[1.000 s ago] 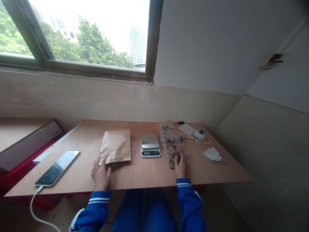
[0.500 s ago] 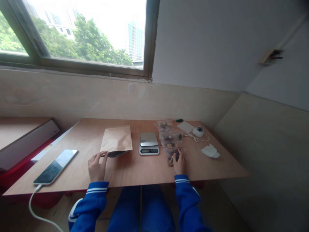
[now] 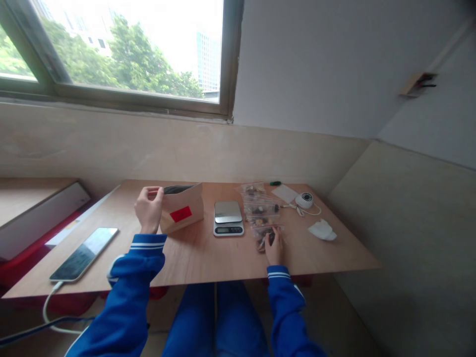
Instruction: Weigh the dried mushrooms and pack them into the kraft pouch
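My left hand [image 3: 149, 207] pinches the upper left edge of a brown paper bag [image 3: 193, 204], holding it upright on the table with its mouth gaping and a red label facing me. My right hand [image 3: 274, 245] is closed on the nearest clear zip bag [image 3: 261, 243], which has dark brown pieces inside; the fingers partly cover it. Behind it lie more clear zip bags [image 3: 256, 200] with dark and light bits in them, overlapping in a row. Between my hands stands a small digital scale [image 3: 228, 217] with a steel plate.
A charging phone [image 3: 85, 254] lies at the table's left. On the right are a white dome-shaped device [image 3: 305, 200] with a cable, a crumpled tissue [image 3: 323, 230], a white sheet [image 3: 284, 193] and a green object [image 3: 275, 183]. A wall runs behind the table [image 3: 193, 258].
My left hand has lifted the paper bag's open edge up and away from me, so the bag went from lying flat to standing. My right hand stays at the zip bag.
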`<state>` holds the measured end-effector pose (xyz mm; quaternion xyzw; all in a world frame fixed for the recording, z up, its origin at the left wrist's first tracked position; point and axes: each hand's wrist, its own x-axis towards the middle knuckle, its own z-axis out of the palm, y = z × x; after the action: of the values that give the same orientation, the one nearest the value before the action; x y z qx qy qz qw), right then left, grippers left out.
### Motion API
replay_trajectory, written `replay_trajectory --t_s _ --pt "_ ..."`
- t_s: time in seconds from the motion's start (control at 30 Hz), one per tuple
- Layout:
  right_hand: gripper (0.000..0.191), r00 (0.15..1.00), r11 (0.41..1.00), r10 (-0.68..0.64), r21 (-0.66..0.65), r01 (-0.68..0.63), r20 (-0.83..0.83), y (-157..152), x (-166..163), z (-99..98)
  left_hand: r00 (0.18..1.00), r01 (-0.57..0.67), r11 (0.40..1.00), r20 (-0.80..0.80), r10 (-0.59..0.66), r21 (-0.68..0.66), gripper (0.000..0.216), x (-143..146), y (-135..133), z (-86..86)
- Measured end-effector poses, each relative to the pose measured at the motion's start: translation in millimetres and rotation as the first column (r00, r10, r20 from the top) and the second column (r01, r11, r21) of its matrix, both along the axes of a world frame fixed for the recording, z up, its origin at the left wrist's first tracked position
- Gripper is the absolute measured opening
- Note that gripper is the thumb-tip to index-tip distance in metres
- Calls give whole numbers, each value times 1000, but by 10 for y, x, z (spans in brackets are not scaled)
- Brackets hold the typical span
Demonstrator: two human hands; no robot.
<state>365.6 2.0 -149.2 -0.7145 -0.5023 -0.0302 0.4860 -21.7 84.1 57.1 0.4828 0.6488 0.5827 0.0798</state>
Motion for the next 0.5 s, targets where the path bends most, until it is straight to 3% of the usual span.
replay_trajectory --t_s 0.1,0.23,0.3,0.4,0.5 --pt "49 1000 1000 2 -1 -2 5 1 -2 6 998 12 994 67 -19 110 47 -20 175 -61" --pt "49 1000 1000 -1 -2 1 12 1 -6 18 987 82 937 102 -123 339 70 14 142 -277" --pt "48 1000 1000 -5 -1 5 18 2 -9 23 981 133 935 92 -172 330 66 21 88 -452" --pt "46 1000 1000 -11 9 10 27 7 -12 25 973 193 958 87 -215 211 59 28 66 -760" --pt "45 999 1000 -11 26 10 34 17 -10 17 981 188 976 36 -193 110 61 87 106 -1012"
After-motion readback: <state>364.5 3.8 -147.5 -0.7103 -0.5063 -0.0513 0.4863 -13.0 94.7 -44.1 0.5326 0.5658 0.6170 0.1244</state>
